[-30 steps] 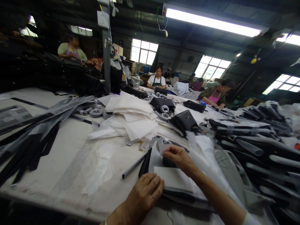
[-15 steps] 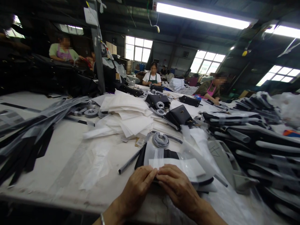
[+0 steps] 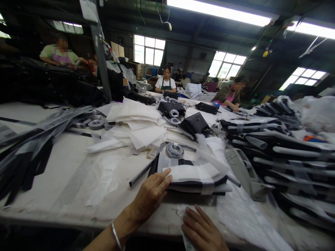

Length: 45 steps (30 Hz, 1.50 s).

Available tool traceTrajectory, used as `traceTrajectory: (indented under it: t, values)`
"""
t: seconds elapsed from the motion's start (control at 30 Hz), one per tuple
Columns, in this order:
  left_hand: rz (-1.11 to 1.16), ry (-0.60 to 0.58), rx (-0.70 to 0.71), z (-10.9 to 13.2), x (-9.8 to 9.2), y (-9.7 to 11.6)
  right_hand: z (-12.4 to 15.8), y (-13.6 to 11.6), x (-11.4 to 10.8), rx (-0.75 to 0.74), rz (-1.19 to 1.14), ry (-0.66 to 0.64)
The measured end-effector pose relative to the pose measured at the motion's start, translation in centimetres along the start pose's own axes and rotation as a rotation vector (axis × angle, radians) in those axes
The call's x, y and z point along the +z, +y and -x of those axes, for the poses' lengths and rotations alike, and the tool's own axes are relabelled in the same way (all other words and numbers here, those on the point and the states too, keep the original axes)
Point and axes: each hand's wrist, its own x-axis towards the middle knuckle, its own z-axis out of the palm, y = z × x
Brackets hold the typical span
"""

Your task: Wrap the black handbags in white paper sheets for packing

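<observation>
In front of me on the table lies a flat black bag (image 3: 183,186), its layers interleaved with white foam sheet and bound with clear plastic. My left hand (image 3: 154,188) is closed on its near left corner, fingers over the white sheet; the thumb is mostly hidden. At the table's front edge, my right hand (image 3: 202,228) is apart from the bag, its fingers bent over a thin clear plastic piece (image 3: 184,223). A coiled grey wrapped strap (image 3: 175,150) rests just behind the bag.
White sheets (image 3: 136,120) are piled behind, near black handbags (image 3: 195,124). Plastic-wrapped black strips (image 3: 39,146) lie left. To my right stand a grey tape dispenser (image 3: 243,172) and stacked black bags (image 3: 293,157). Several people work farther back.
My right hand has left the bag's front edge and moved down to the table edge, onto the clear plastic. My left hand stays at the bag. The view has shifted slightly.
</observation>
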Motion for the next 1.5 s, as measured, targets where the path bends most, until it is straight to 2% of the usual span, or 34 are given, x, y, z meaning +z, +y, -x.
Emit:
traceTrajectory:
  t: [0.17,0.23,0.33,0.4,0.5,0.6,0.7,0.83,0.93,1.03,1.27,1.4,1.5]
  values:
    - [0.022,0.011,0.035,-1.1,-0.4,-0.4,-4.7,-2.3,2.6,0.123,-0.221,0.177]
    - [0.007,0.021,0.061,-0.8,-0.1,-0.4,-5.6,-3.3,3.8,0.122,-0.259,0.22]
    - [-0.03,0.041,0.13,0.8,0.9,0.2,-6.0,-4.0,4.6,0.111,-0.306,0.212]
    - [-0.057,0.042,0.145,1.9,1.6,0.6,-6.4,-3.6,4.1,0.111,-0.355,0.177]
    - [-0.09,0.024,0.128,2.8,1.9,1.0,-7.9,-2.2,2.1,0.098,-0.396,0.113]
    - [-0.068,0.023,0.116,2.7,1.6,1.1,-9.4,-0.5,0.1,0.085,-0.346,0.079]
    - [-0.021,0.046,0.068,2.4,1.4,1.0,-9.9,0.7,-0.8,0.09,-0.256,0.107]
    - [0.039,0.096,0.045,2.5,1.8,1.1,-9.5,1.6,-0.6,0.165,-0.208,0.125]
    - [0.087,0.111,-0.004,2.8,2.0,1.0,-9.4,1.9,-0.5,0.229,-0.263,0.042]
    - [0.116,0.076,-0.011,2.7,1.8,0.5,-9.5,2.2,-0.8,0.233,-0.33,-0.01]
    - [0.228,-0.033,-0.023,1.9,1.1,-1.5,-10.0,3.0,-0.7,0.221,-0.392,0.089]
    - [0.215,-0.047,0.015,1.8,1.0,-1.4,-10.0,3.0,-0.6,0.267,-0.409,0.11]
    - [0.173,-0.026,0.007,2.0,1.3,-1.2,-9.8,2.0,-0.5,0.208,-0.354,0.129]
